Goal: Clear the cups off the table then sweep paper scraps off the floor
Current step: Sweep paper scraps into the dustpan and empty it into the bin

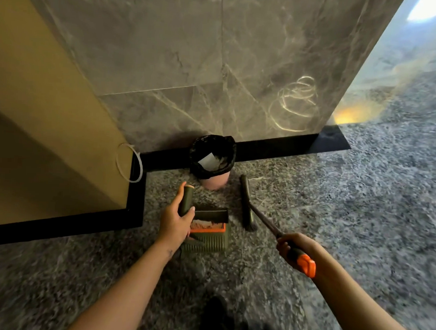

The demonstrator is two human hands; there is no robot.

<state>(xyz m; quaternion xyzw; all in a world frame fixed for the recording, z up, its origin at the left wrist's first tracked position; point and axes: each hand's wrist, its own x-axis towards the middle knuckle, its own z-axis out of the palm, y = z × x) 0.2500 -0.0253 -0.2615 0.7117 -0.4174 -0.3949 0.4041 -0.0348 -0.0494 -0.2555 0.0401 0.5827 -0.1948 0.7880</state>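
Observation:
My left hand [175, 222] grips the upright green handle of a dustpan [208, 237] that sits on the speckled floor, its orange comb edge facing up. My right hand [292, 248] holds the orange-tipped handle of a broom [246, 203], whose dark green head lies on the floor just right of the dustpan. A small pink bin [213, 162] with a black liner stands against the wall behind them, with a white paper scrap inside.
A grey marble wall [218, 62] rises ahead with a black skirting [276, 145] at its base. A tan panel [37, 102] with a white cable loop [129, 163] stands at the left. Speckled floor [362, 212] stretches right. My dark shoe [217, 320] shows at the bottom.

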